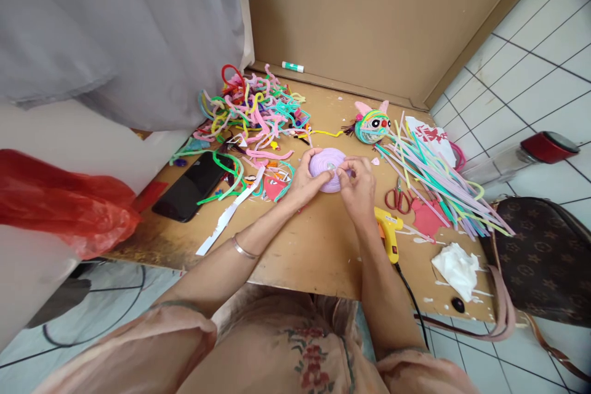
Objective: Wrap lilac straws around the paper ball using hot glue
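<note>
A round purple coil (327, 162), which looks wound from pipe cleaner, is held above the middle of the wooden table (295, 258). My left hand (308, 178) grips its left edge, thumb pressed on the face near the centre. The fingers of my right hand (357, 181) are pinched together at the coil's right side, close to a small pale spot in its centre. Whether they hold a strand end or only the coil is too small to make out. A yellow glue gun (390, 234) and red-handled scissors (399, 197) lie to the right of my right hand.
Tangled pipe cleaners (258, 104) heap at the back left, near a black phone (194, 184) and a paper strip (231, 212). Straight pipe cleaners (434, 166), an animal-faced ball (372, 125), crumpled tissue (457, 269) and a brown bag (545, 258) are on the right.
</note>
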Motion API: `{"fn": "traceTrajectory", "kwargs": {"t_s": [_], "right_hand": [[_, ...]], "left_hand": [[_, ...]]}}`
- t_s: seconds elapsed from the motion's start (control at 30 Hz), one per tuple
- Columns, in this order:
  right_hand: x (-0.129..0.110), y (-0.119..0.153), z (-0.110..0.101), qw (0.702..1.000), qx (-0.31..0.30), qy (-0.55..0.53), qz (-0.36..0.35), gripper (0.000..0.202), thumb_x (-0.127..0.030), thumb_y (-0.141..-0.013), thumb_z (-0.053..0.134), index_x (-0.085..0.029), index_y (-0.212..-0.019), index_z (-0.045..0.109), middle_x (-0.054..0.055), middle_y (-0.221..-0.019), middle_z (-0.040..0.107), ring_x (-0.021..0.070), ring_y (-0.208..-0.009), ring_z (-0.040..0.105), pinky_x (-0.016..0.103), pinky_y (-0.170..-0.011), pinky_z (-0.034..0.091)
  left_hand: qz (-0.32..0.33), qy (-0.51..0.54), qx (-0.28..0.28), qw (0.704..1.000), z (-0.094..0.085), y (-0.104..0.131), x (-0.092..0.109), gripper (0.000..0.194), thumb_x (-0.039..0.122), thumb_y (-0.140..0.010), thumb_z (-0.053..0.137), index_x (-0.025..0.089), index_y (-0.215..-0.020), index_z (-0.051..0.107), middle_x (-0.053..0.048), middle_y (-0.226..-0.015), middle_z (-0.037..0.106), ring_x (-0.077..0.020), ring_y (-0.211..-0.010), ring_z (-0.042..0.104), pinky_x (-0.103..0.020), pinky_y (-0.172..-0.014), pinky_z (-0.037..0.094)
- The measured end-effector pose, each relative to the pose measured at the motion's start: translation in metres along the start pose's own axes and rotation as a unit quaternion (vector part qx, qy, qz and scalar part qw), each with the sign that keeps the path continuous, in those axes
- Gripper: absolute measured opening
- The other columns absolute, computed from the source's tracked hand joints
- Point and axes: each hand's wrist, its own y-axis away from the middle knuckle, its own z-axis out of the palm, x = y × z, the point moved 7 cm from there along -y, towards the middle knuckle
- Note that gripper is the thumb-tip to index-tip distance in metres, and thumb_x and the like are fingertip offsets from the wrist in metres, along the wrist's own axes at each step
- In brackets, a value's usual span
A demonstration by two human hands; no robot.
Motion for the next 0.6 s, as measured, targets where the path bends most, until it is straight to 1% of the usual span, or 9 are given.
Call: {"fn": "traceTrajectory", "kwargs": {"t_s": [0.1, 0.2, 0.3, 0.37, 0.47, 0.6], "right_hand": [[0.009, 0.000, -0.001, 0.998, 0.000, -0.043, 0.037, 0.009, -0.028, -0.087, 0.055, -0.022, -0.091, 0.061, 0.008, -0.097, 0.065, 0.0241, -0.098, 0.064, 0.041, -0.088, 0.056], [0.022, 0.000, 0.000, 0.995, 0.004, -0.065, 0.070, 0.017, -0.031, -0.088, 0.053, -0.021, -0.100, 0.062, 0.010, -0.106, 0.066, 0.0249, -0.102, 0.065, 0.043, -0.091, 0.055], [0.030, -0.001, 0.005, 0.995, -0.009, -0.071, 0.076, 0.025, -0.032, -0.087, 0.053, -0.022, -0.109, 0.061, 0.012, -0.115, 0.068, 0.0258, -0.109, 0.065, 0.047, -0.100, 0.053], [0.033, -0.002, 0.008, 0.994, -0.024, -0.073, 0.073, 0.030, -0.034, -0.085, 0.055, -0.022, -0.112, 0.061, 0.012, -0.118, 0.069, 0.0265, -0.112, 0.064, 0.048, -0.101, 0.052], [0.036, -0.002, 0.007, 0.994, -0.032, -0.063, 0.086, 0.032, -0.037, -0.081, 0.059, -0.021, -0.109, 0.061, 0.013, -0.113, 0.068, 0.0275, -0.109, 0.064, 0.048, -0.095, 0.054], [0.038, -0.003, 0.004, 0.993, -0.029, -0.035, 0.113, 0.035, -0.041, -0.075, 0.067, -0.021, -0.102, 0.061, 0.010, -0.106, 0.066, 0.0266, -0.099, 0.064, 0.045, -0.085, 0.055]], "left_hand": [[-0.002, 0.008, -0.007, 1.000, 0.000, 0.000, 0.001, 0.066, 0.035, -0.067, 0.072, 0.019, -0.128, 0.052, -0.008, -0.126, 0.064, -0.0262, -0.113, 0.062, -0.037, -0.098, 0.052], [-0.002, 0.007, -0.011, 1.000, 0.000, -0.001, 0.002, 0.065, 0.033, -0.066, 0.072, 0.019, -0.127, 0.053, -0.008, -0.127, 0.065, -0.0269, -0.114, 0.062, -0.039, -0.100, 0.052], [0.000, 0.007, -0.010, 1.000, -0.001, -0.002, 0.001, 0.065, 0.031, -0.065, 0.073, 0.019, -0.126, 0.054, -0.009, -0.132, 0.063, -0.0279, -0.118, 0.061, -0.042, -0.105, 0.051], [0.002, 0.006, -0.005, 1.000, -0.003, -0.004, -0.002, 0.064, 0.031, -0.066, 0.073, 0.019, -0.127, 0.056, -0.009, -0.136, 0.061, -0.0295, -0.124, 0.059, -0.044, -0.110, 0.048], [0.006, 0.011, -0.004, 1.000, -0.005, -0.006, -0.005, 0.063, 0.029, -0.068, 0.072, 0.020, -0.129, 0.060, -0.009, -0.140, 0.060, -0.0313, -0.132, 0.055, -0.047, -0.116, 0.044], [0.006, 0.052, -0.023, 0.998, -0.002, -0.008, -0.008, 0.062, 0.028, -0.071, 0.069, 0.022, -0.132, 0.063, -0.007, -0.140, 0.062, -0.0306, -0.132, 0.056, -0.046, -0.118, 0.043]]}}
